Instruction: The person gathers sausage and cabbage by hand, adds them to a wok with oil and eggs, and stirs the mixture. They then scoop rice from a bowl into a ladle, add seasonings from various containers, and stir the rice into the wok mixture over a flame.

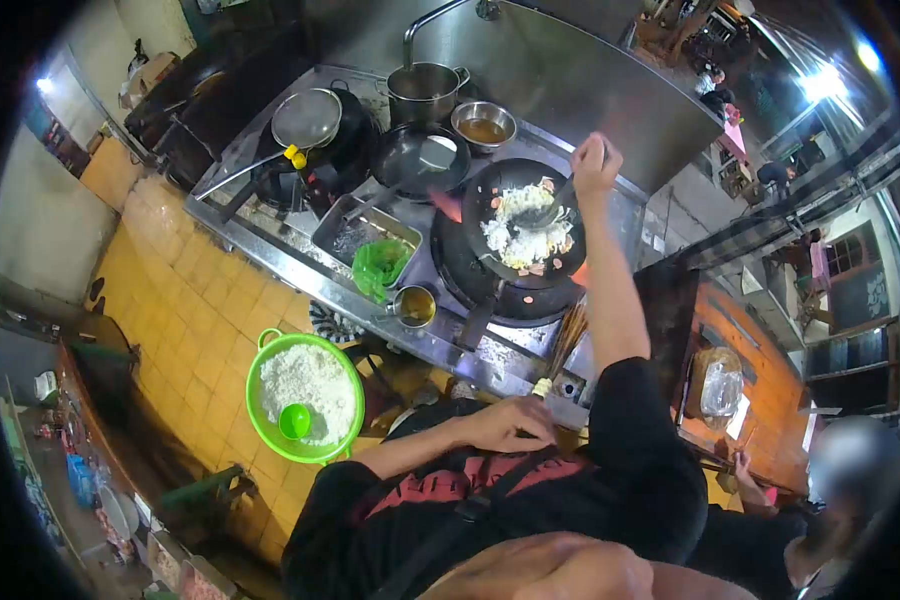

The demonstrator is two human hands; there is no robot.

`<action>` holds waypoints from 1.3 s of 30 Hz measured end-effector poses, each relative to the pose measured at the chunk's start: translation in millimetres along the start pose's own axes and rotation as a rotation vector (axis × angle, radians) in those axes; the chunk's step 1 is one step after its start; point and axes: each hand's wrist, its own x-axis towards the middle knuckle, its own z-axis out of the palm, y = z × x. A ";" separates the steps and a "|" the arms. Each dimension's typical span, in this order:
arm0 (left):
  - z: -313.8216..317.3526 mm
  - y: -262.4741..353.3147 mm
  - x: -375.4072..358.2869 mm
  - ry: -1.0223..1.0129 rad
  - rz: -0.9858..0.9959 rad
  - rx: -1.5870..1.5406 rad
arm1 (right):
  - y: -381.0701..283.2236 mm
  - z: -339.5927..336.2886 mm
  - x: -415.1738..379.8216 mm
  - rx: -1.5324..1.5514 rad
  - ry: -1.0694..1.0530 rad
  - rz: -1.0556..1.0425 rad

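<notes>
My right hand (pixel 596 162) is closed round the handle of a ladle, above the right side of a wok (pixel 490 190). The ladle's dark rounded head (pixel 542 212) rests among white rice (pixel 530 243) mixed with pinkish pieces and bits of yellow. Over the burner, the wok's handle (pixel 478 322) points toward me and no hand is on it. My left hand (pixel 515 425) hovers in front of my body by the stove's front edge. Its fingers are loosely bent, with a gap at the thumb, and nothing shows in them.
A green basin (pixel 359 420) of rice with a green cup (pixel 294 421) stands low at left. Along the stove are a strainer (pixel 307 118), a pot (pixel 422 95), a bowl of liquid (pixel 484 127), a metal tray (pixel 335 232) and a cup (pixel 414 306). A co-worker (pixel 760 535) is at right.
</notes>
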 end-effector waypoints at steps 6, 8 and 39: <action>-1.7 5.1 14.0 -0.178 -0.029 -0.154 | -26.8 0.6 -10.5 -0.140 0.098 -0.095; -10.9 3.8 6.1 -0.221 -0.131 -0.183 | -6.2 3.5 -6.7 -0.126 0.030 0.046; -65.7 -26.4 -156.9 0.944 -0.872 0.015 | -26.1 3.3 -4.8 -0.047 0.321 0.042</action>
